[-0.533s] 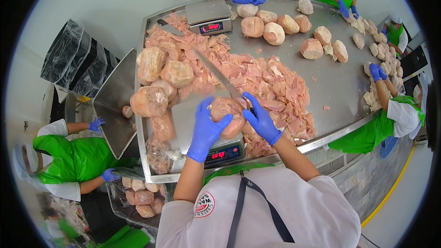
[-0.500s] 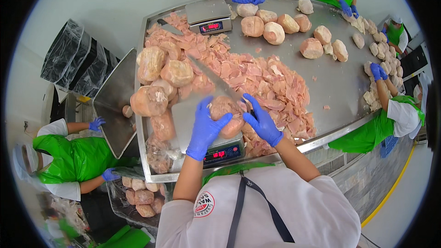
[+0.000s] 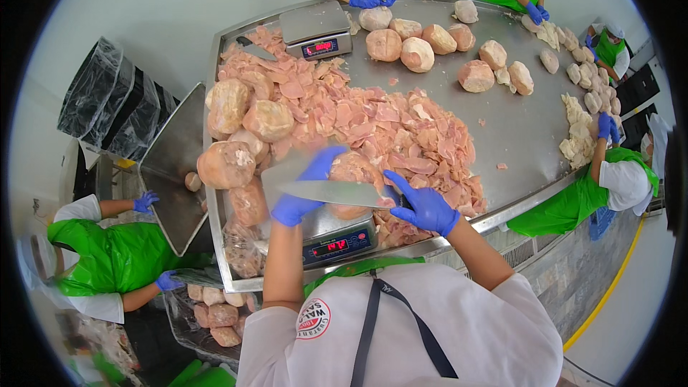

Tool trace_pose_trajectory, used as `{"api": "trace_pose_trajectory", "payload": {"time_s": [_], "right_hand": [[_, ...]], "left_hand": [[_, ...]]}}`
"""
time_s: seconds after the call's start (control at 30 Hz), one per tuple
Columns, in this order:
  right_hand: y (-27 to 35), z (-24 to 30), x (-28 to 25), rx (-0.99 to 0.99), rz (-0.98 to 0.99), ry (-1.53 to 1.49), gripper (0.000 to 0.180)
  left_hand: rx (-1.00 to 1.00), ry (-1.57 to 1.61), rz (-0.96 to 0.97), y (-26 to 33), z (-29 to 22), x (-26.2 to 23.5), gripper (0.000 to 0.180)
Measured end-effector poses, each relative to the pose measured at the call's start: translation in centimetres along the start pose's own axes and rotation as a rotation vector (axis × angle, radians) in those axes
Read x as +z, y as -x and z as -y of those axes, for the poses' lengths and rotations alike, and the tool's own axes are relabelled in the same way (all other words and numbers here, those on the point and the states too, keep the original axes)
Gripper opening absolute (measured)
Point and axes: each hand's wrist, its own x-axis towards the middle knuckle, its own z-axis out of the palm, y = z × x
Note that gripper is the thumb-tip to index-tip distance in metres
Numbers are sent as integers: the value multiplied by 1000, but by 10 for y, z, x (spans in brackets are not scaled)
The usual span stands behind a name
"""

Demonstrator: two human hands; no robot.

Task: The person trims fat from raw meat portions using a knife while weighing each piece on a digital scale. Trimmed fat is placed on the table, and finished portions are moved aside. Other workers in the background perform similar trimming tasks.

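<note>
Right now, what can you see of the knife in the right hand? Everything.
The knife has a long, smooth grey blade, apparently metal, narrowing to a tip, and a dark handle largely hidden in the grip of the gloved right hand. The blade points to the person's left, crossing in front of the left hand and a piece of meat. A pink scrap shows near its handle end. Whether the blade touches the left hand is unclear.
</note>
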Motion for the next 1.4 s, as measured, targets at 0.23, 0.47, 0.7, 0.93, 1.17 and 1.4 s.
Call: {"api": "trace_pose_trajectory", "payload": {"time_s": [0.23, 0.47, 0.7, 0.93, 1.17, 1.4], "right_hand": [[-37, 30, 27, 67, -163, -13, 87], [-17, -8, 5, -39, -33, 44, 89], [-57, -9, 8, -188, -38, 18, 79], [-45, 35, 38, -37, -148, -63, 81], [-7, 2, 44, -54, -128, 64, 87], [-48, 20, 23, -125, -86, 148, 84]], "left_hand": [[-228, 465, 167, -7, -52, -28, 77], [-6, 222, 191, -14, -18, -35, 69], [-157, 269, 199, -7, -55, -33, 82], [-159, 392, -319, 22, -35, 11, 91], [-108, 204, -246, 41, -26, -3, 88], [-3, 241, -144, 33, -25, -16, 87]]}}
